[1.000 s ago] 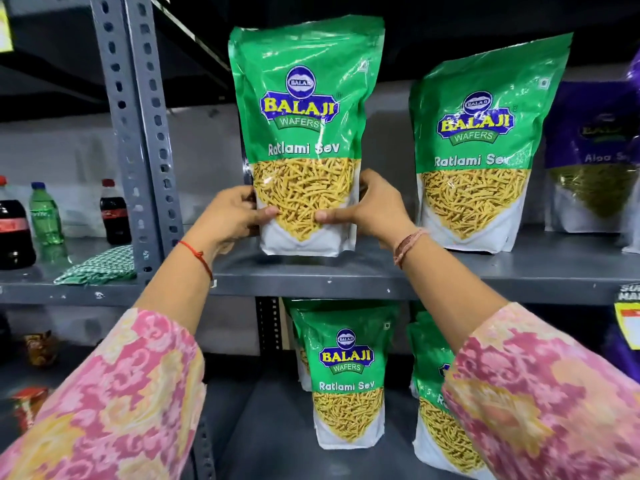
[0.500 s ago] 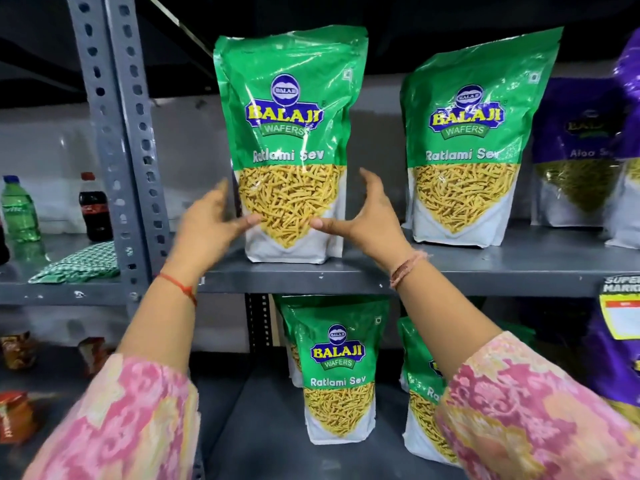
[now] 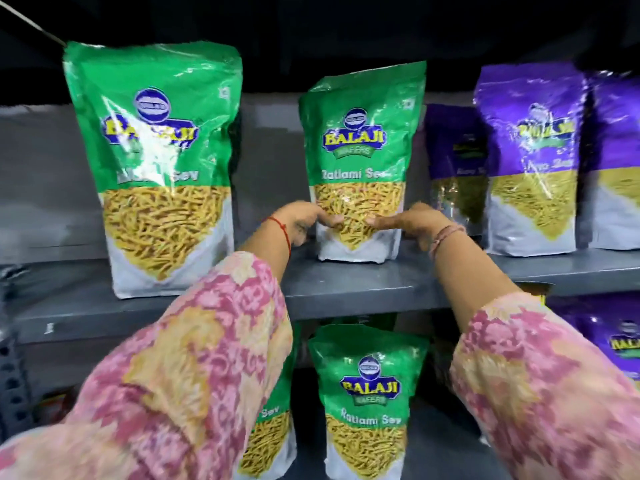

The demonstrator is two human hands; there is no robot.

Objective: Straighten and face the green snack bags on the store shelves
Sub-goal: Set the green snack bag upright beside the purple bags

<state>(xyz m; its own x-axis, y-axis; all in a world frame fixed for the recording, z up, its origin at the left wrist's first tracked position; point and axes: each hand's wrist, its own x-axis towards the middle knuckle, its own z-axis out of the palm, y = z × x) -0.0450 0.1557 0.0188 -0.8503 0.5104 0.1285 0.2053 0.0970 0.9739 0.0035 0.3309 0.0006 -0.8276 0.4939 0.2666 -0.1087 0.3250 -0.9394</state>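
Two green Balaji Ratlami Sev bags stand upright on the grey upper shelf (image 3: 346, 296), labels facing me. The larger-looking left bag (image 3: 156, 161) stands alone near the shelf's front. The second green bag (image 3: 360, 140) stands further back. My left hand (image 3: 304, 225) grips its lower left edge and my right hand (image 3: 412, 223) its lower right edge, thumbs across the front. On the shelf below, another green bag (image 3: 367, 393) faces forward, and one more green bag (image 3: 273, 434) is mostly hidden behind my left sleeve.
Purple Balaji bags (image 3: 530, 150) stand to the right on the upper shelf, one (image 3: 453, 161) set further back, close to my right hand. Another purple bag (image 3: 620, 341) sits on the lower shelf at right. A perforated metal upright (image 3: 10, 386) is at the far left.
My hands let go of the left green bag and moved right onto the second green bag. The view swung right, so the bottles at the left are out of sight.
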